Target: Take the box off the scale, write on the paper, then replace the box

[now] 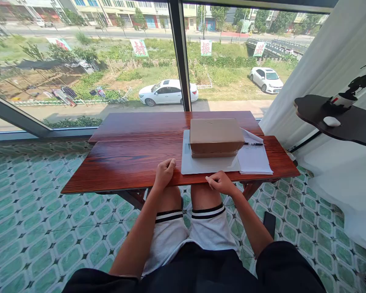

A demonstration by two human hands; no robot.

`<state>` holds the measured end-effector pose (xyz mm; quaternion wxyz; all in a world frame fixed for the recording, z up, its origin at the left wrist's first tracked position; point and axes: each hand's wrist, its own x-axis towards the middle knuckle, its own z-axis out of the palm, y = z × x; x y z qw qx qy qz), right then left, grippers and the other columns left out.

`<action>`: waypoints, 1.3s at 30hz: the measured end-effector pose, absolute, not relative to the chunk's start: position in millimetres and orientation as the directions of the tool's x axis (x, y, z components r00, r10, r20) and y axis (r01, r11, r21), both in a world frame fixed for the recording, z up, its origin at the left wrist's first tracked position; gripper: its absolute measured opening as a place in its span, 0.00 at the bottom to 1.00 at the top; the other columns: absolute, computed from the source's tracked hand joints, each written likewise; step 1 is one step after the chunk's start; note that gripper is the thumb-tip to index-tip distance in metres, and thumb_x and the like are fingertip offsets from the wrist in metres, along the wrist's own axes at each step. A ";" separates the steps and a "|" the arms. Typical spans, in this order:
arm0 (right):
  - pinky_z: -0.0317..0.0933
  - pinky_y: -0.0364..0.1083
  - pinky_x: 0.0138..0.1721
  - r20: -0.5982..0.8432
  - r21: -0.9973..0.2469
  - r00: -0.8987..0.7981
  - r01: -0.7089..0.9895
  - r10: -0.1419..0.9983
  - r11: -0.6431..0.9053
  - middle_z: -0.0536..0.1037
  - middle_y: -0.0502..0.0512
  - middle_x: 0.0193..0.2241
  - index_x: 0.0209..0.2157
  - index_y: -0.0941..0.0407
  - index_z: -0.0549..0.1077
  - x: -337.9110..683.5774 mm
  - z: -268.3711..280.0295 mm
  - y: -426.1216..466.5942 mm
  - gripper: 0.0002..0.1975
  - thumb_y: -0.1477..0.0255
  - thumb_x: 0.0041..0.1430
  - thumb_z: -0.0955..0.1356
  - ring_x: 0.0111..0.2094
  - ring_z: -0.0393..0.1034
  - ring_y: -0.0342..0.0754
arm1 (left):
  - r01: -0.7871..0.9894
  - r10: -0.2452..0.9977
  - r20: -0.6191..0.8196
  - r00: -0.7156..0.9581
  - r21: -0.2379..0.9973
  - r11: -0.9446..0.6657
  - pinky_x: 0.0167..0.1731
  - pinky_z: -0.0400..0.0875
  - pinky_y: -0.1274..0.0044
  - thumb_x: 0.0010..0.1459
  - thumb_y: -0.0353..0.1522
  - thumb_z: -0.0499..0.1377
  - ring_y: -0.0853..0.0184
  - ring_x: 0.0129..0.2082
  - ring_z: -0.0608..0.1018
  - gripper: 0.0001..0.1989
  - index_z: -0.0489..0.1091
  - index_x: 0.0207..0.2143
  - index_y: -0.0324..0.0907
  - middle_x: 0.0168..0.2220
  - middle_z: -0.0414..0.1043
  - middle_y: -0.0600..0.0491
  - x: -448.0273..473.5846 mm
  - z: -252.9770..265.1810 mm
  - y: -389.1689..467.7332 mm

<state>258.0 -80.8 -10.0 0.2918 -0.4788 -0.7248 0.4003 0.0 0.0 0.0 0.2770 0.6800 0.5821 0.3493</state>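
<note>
Our left hand and right hand curl loosely, seemingly empty, at the front of the table; beyond, the cardboard box sits on a pale slab, likely light, stiffish, best gripped by both ends!

Using the dark window mullion as landmark: just left of it, beyond the glass, a white placard bears the red character 村. Just right of it, another white placard, the middle one, reads 振 in red. Farther right, a tilted placard reads 兴, also red. Well left of the mullion, a slanted banner carries red and green marking too unclear to read. Below and right of the mullion, the small dark writing on the white paper is illegible.
</note>
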 end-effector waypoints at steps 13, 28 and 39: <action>0.53 0.42 0.33 0.060 -0.834 -0.397 0.484 0.916 0.265 0.71 0.52 0.22 0.25 0.60 0.69 275.6 22.8 -93.8 0.32 0.53 0.71 0.52 0.25 0.62 0.40 | 0.753 0.973 0.156 0.168 0.617 -0.228 0.30 0.48 0.74 0.61 0.42 0.48 0.70 0.25 0.59 0.19 0.57 0.20 0.42 0.20 0.58 0.55 3.2 13.9 -8.1; 0.57 0.56 0.64 0.321 -0.926 0.618 0.363 0.717 0.102 0.62 0.69 0.62 0.63 0.63 0.59 334.7 37.2 -38.0 0.34 0.57 0.61 0.60 0.62 0.61 0.54 | 0.333 0.973 0.194 0.123 0.916 -0.224 0.54 0.69 0.70 0.64 0.41 0.49 0.62 0.59 0.72 0.31 0.52 0.66 0.40 0.64 0.62 0.38 58.8 51.0 33.7; 0.47 0.56 0.70 0.093 -0.979 0.454 0.205 0.886 -0.003 0.60 0.58 0.66 0.64 0.53 0.60 327.7 26.4 -31.1 0.35 0.48 0.64 0.55 0.67 0.55 0.52 | 0.255 0.981 0.088 0.171 0.958 -0.131 0.64 0.61 0.67 0.66 0.43 0.48 0.60 0.68 0.62 0.32 0.52 0.69 0.43 0.70 0.55 0.45 80.8 52.4 33.9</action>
